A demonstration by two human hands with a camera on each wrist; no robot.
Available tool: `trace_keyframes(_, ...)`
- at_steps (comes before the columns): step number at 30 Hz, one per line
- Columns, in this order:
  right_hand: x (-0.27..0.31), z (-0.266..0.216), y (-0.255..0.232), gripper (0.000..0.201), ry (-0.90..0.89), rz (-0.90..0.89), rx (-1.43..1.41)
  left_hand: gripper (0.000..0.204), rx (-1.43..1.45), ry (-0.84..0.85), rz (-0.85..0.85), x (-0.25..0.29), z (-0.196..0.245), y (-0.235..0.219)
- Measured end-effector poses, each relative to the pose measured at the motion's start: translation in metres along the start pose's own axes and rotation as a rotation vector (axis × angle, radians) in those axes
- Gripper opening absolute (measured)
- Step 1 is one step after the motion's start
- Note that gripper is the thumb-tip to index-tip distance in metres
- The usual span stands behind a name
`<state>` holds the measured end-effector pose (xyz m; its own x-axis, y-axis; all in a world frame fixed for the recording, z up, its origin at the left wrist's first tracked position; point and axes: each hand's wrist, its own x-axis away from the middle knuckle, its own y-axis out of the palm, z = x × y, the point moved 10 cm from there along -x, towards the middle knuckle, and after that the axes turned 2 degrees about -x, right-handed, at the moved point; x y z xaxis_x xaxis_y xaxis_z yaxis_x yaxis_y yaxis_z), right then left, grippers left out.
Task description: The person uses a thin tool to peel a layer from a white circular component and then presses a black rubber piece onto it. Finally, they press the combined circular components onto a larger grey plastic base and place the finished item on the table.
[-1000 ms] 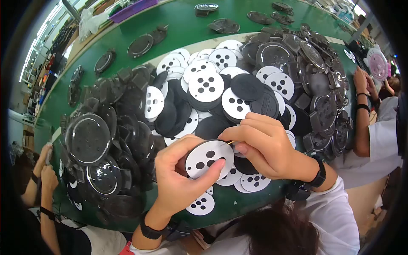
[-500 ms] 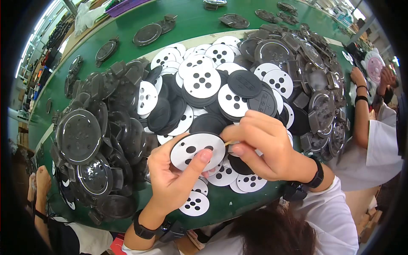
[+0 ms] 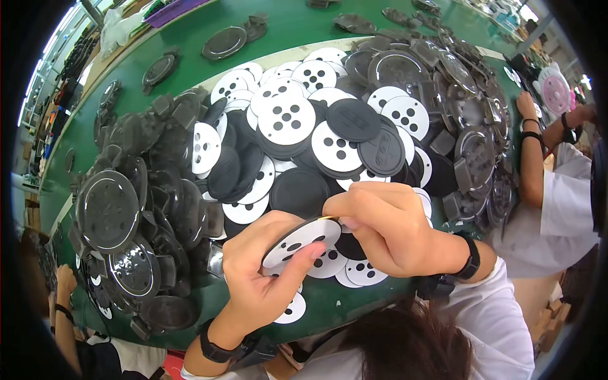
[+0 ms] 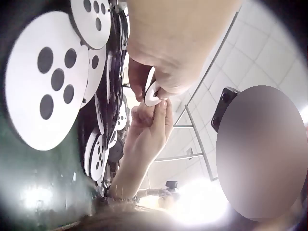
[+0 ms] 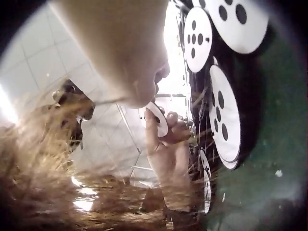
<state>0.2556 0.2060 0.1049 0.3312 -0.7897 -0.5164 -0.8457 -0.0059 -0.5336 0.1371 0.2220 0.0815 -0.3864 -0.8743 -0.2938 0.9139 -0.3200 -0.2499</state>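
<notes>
In the head view the left hand (image 3: 258, 272) holds a white disc (image 3: 278, 253) with black dots and a dark edge, thumb across its face and fingers behind. The disc is tilted, seen at a slant. At its right edge, the right hand (image 3: 396, 231) pinches a thin yellowish strip (image 3: 327, 217), mostly hidden by the fingers. Both hands meet at the disc (image 4: 151, 98) in the left wrist view, the right hand (image 4: 149, 130) below it. The right wrist view shows the left hand (image 5: 166, 154) under the disc (image 5: 161, 126).
Loose white dotted discs (image 3: 286, 120) and black discs (image 3: 299, 192) lie heaped beyond the hands. Piles of dark clear-rimmed cases stand left (image 3: 107, 212) and right (image 3: 475, 158) on the green table (image 3: 291, 31). Other people's arms (image 3: 531, 152) are at both sides.
The disc has tipped from facing the camera to a steeper slant. The right hand has come closer against its edge, and less of the strip shows. The head view has shifted slightly.
</notes>
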Motion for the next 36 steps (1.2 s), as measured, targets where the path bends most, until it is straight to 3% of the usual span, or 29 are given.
trace_keyframes(12,-0.008,-0.014,0.001,0.016,-0.162,-0.085,0.054,0.01,0.037,0.033,-0.074,0.001,0.003,0.005)
trace_keyframes(17,-0.004,-0.002,0.001,0.019,0.017,-0.051,-0.081,0.007,0.015,0.136,-0.033,0.0,0.009,0.007)
trace_keyframes(23,-0.003,-0.002,0.002,0.018,-0.036,-0.075,0.019,0.006,-0.03,0.224,-0.011,-0.001,0.013,0.007)
trace_keyframes(29,-0.008,-0.007,0.003,0.018,-0.156,-0.116,0.068,0.014,0.006,0.073,-0.09,-0.002,0.006,0.003)
trace_keyframes(34,-0.002,-0.015,0.009,0.024,-0.249,-0.152,0.214,0.013,-0.024,0.136,-0.085,-0.002,0.011,0.004)
trace_keyframes(36,0.0,-0.018,0.011,0.027,-0.277,-0.138,0.241,0.01,-0.054,0.066,-0.181,-0.002,0.008,0.011)
